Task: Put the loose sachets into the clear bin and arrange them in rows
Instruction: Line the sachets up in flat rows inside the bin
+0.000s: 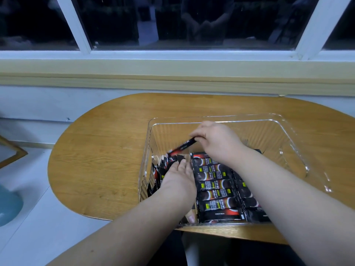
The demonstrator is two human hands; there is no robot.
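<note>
Wood-grain and rounded at its ends, the one surface carries a single clear bin, and both of the person's hands are inside it.

The right hand is curled, its thumb and fingertips pinching one black-and-red sachet by the end. That sachet slants down and away to the left of the hand, and its lower end meets the cluster of sachets at the bin's left wall.

The left hand lies palm down with its fingers straight and close together, resting on the right edge of that cluster. The packets there stand on edge and lean every way, too jumbled to count.

Just right of the left hand, between the two wrists, a middle row lies flat and face up. At least five sachets can be counted in it, stacked from the near wall toward the right hand.

A second row lies beside it under the right forearm. About three of its packets show and the arm hides the rest.

Beyond the right hand, the far part of the bin shows only its clear floor.

Far to the left of the left forearm, off the surface, sits one teal object, cut by the edge of the view. Past both hands runs a white-framed window with dark panes.
</note>
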